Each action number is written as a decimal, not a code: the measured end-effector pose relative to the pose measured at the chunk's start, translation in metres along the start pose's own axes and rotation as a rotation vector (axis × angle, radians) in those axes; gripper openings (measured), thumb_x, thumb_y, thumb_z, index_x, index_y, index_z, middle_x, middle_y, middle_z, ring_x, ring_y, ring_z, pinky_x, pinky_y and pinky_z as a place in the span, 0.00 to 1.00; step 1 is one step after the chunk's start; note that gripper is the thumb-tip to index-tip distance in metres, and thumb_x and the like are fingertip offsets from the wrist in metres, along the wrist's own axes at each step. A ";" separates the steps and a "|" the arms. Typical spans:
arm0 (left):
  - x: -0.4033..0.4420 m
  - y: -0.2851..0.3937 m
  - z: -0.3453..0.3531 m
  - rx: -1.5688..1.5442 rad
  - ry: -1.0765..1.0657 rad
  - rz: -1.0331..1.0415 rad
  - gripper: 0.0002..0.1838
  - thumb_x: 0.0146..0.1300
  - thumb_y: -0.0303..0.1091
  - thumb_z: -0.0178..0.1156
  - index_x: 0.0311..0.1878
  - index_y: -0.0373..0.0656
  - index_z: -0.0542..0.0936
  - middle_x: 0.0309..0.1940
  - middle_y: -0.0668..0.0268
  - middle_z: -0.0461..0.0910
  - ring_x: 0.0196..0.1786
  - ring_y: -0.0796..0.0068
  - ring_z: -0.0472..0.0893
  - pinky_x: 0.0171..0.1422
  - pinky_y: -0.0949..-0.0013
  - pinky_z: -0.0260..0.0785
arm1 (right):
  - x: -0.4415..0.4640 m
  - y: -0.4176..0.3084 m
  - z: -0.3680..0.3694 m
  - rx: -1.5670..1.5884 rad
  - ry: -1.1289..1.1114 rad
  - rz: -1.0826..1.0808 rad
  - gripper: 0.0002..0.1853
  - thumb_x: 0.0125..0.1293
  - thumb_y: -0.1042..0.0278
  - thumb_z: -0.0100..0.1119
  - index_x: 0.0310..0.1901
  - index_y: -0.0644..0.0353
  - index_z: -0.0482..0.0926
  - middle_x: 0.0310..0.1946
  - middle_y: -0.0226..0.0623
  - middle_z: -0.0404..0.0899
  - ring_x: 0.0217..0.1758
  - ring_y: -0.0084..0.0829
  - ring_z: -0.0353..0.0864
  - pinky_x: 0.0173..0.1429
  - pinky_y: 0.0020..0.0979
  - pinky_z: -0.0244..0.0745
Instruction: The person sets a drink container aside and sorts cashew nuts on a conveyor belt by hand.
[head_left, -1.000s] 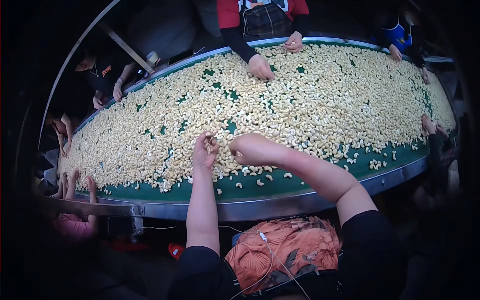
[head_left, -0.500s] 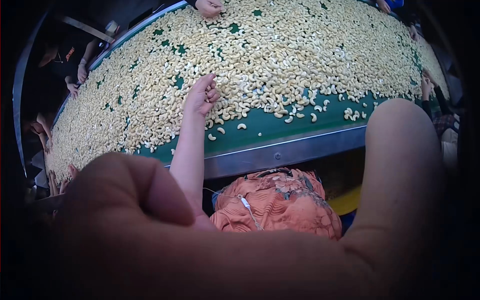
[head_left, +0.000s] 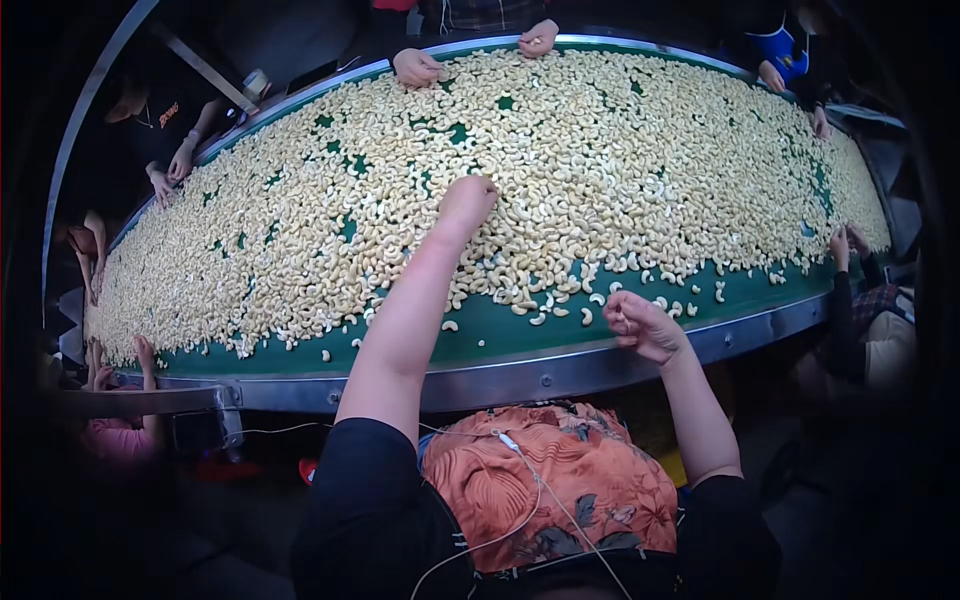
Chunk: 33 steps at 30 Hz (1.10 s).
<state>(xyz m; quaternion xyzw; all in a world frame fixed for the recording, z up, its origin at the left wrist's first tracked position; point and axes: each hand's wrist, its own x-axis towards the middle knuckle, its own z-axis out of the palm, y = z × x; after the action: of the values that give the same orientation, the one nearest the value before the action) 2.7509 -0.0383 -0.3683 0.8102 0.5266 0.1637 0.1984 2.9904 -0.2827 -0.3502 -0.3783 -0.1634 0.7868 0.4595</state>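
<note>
A thick layer of pale cashew nuts [head_left: 570, 180] covers a green belt [head_left: 520, 335]. My left hand [head_left: 468, 203] reaches into the middle of the nuts, back of the hand up, its fingers curled down and mostly hidden. Over the near edge of the belt is my right hand [head_left: 645, 327], palm turned inward and fingers curled closed. Whatever lies inside either hand is too small or hidden to make out. A few loose cashews [head_left: 587, 316] lie on the green strip just left of my right hand.
A metal rail [head_left: 480, 385] runs along the belt's near side. Across the belt, other people's hands [head_left: 416, 68] work at the nuts, with more at the left [head_left: 172, 175] and right [head_left: 848, 243]. A thin white cord [head_left: 509, 441] hangs over my orange patterned apron [head_left: 560, 480].
My right arm, raised close in front of the camera before, has come down to the belt's near edge. My left hand has moved right, its back now turned up. The view has shifted.
</note>
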 end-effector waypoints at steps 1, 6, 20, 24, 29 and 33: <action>0.004 0.003 0.004 0.091 -0.036 0.005 0.09 0.50 0.34 0.58 0.33 0.42 0.82 0.27 0.57 0.80 0.34 0.60 0.80 0.41 0.62 0.70 | 0.005 0.004 -0.017 0.055 0.030 -0.005 0.08 0.61 0.62 0.56 0.32 0.56 0.72 0.24 0.25 0.67 0.21 0.13 0.59 0.21 0.15 0.51; 0.017 0.008 0.020 0.290 -0.126 0.035 0.07 0.51 0.32 0.57 0.29 0.39 0.80 0.24 0.55 0.79 0.27 0.64 0.80 0.34 0.64 0.72 | 0.034 -0.022 -0.038 -0.320 0.212 -0.073 0.12 0.63 0.58 0.54 0.30 0.57 0.71 0.16 0.21 0.65 0.18 0.14 0.59 0.21 0.18 0.54; -0.009 0.065 0.035 -0.833 -0.260 -0.214 0.06 0.57 0.33 0.59 0.35 0.42 0.78 0.21 0.72 0.75 0.19 0.85 0.70 0.21 0.80 0.60 | 0.094 -0.031 -0.018 -1.550 0.291 -0.426 0.09 0.54 0.63 0.58 0.33 0.58 0.78 0.25 0.40 0.78 0.31 0.38 0.79 0.37 0.36 0.72; 0.013 0.097 0.060 -0.162 -0.164 0.070 0.08 0.55 0.32 0.59 0.37 0.40 0.78 0.22 0.64 0.76 0.25 0.79 0.76 0.30 0.75 0.68 | 0.073 -0.040 -0.043 -1.128 0.164 -0.233 0.10 0.53 0.63 0.60 0.34 0.59 0.80 0.21 0.34 0.77 0.25 0.25 0.76 0.31 0.28 0.70; 0.013 0.102 0.074 -0.002 -0.081 0.066 0.10 0.55 0.34 0.56 0.38 0.41 0.78 0.26 0.59 0.78 0.31 0.66 0.78 0.36 0.67 0.70 | 0.101 -0.081 -0.056 -1.274 0.394 -0.558 0.10 0.55 0.63 0.57 0.36 0.58 0.80 0.24 0.36 0.79 0.27 0.31 0.78 0.32 0.30 0.71; -0.009 0.089 0.053 -0.933 -0.108 -0.254 0.09 0.57 0.35 0.58 0.36 0.38 0.77 0.18 0.71 0.72 0.20 0.82 0.70 0.21 0.79 0.60 | 0.160 -0.118 -0.044 -1.717 0.499 -0.759 0.08 0.56 0.69 0.52 0.32 0.60 0.80 0.31 0.43 0.81 0.33 0.35 0.81 0.36 0.35 0.74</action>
<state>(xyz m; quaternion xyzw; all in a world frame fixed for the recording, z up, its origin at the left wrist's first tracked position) 2.8431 -0.0869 -0.3709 0.5717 0.4807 0.3144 0.5859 3.0473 -0.0897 -0.3790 -0.6628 -0.6911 0.0961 0.2716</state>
